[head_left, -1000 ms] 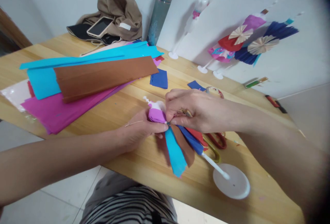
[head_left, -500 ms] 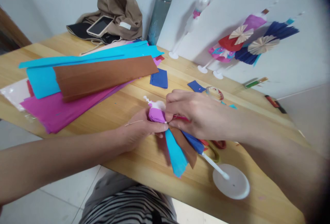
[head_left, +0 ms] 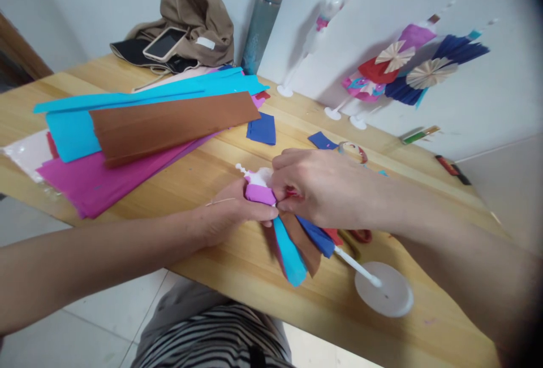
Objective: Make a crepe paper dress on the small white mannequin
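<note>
Left hand [head_left: 242,205] clasps figure [head_left: 260,178]; right hand [head_left: 311,187] pinched shut, contents unclear. Bodice [head_left: 259,194] on; strips [head_left: 302,242] toward five o'clock, fastening apparently unfinished.

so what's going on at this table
A person is holding a small paper-dressed doll aslant over the table. The left hand grips it by its purple top, and the right hand is bent against its waist; what those fingers pinch is hidden. Below the hands, light blue, brown and dark blue strips fan out, and the white base sticks out past them. Folded paper sheets lie to the left, and more dolls stand by the wall.
</note>
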`<state>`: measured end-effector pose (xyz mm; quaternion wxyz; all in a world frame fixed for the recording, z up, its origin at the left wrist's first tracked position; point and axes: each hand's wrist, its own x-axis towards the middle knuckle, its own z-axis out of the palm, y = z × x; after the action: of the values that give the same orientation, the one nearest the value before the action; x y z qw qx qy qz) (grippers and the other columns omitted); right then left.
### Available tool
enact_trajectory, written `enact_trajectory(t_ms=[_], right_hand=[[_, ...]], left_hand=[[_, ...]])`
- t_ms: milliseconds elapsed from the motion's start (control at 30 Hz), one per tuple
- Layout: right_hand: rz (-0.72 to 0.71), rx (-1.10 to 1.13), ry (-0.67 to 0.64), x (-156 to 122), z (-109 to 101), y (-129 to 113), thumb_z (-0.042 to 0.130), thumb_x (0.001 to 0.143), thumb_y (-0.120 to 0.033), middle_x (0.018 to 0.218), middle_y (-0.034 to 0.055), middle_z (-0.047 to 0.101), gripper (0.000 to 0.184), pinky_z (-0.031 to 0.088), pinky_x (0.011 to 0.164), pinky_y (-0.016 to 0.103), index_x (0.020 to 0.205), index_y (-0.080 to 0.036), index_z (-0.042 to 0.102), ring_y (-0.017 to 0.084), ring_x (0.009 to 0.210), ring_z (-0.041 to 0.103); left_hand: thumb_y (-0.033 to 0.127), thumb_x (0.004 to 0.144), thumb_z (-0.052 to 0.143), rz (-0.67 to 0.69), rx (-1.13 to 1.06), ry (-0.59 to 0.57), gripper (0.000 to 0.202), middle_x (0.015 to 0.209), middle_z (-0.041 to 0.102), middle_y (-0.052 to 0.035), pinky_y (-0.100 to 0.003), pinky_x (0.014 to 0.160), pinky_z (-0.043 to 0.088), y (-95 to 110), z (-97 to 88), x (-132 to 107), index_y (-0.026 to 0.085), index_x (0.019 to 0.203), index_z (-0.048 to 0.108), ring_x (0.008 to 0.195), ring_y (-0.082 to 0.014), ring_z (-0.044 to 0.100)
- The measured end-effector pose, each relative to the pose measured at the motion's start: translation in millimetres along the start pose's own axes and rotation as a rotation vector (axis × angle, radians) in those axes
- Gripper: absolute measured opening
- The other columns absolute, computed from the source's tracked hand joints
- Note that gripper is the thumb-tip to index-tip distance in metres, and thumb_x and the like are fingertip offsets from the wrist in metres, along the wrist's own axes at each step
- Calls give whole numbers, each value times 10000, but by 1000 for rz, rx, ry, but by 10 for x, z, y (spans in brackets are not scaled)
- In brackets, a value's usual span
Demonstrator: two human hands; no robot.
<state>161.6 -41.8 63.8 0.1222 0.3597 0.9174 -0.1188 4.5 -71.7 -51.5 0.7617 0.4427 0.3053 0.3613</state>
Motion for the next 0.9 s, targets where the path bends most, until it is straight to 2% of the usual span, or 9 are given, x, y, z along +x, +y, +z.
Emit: enact_trajectory(t_ms=[167, 300, 500, 667, 800, 900], right_hand=[[17, 47, 4, 14, 6, 8, 603, 755, -114, 833, 63, 662, 101, 306, 597, 282, 678, -171, 635, 178, 777, 601], [21, 149, 14, 31, 10, 43, 630, 759, -119, 787, 54, 687, 110, 340, 599, 270, 676, -158, 691, 150, 695, 588], [50, 428, 100, -82, -100, 235, 626, 824, -292, 700, 18, 682, 153, 402, 534, 253, 735, -178, 676, 136, 597, 561], [106, 493, 97, -212, -126, 341, 609, 846, -316, 780, 35, 729, 145, 465, 592, 270, 834, -199, 693, 161, 666, 624], [100, 569, 97, -270, -83, 328, 614, 853, -385, 802, 49, 728, 210, 472, 598, 278, 858, -191, 696, 163, 676, 626], [130, 625, 168, -296, -63, 350, 636, 841, -423, 713, 22, 669, 220, 457, 574, 288, 796, -208, 651, 158, 628, 588]], left_hand=[[192, 648, 690, -2, 88, 37, 153, 690, 582, 26, -273, 635, 424, 27, 23, 0, 187, 764, 590, 662, -139, 540], [183, 652, 670, -40, 112, 57, 131, 658, 582, 27, -267, 612, 428, 47, 34, 1, 185, 751, 584, 646, -140, 548], [201, 716, 677, -32, 97, 42, 94, 672, 583, 21, -254, 617, 428, 3, 18, -2, 181, 744, 589, 655, -136, 553], [192, 711, 690, -26, 63, 22, 190, 770, 610, 11, -258, 667, 442, -28, 3, 0, 194, 893, 633, 707, -144, 557], [200, 716, 691, -33, 55, 12, 172, 755, 608, 13, -254, 677, 444, -25, 6, 7, 188, 873, 623, 713, -146, 561], [208, 707, 705, -44, 54, 21, 177, 726, 600, 17, -248, 648, 439, -35, 2, 11, 181, 856, 613, 697, -147, 561]])
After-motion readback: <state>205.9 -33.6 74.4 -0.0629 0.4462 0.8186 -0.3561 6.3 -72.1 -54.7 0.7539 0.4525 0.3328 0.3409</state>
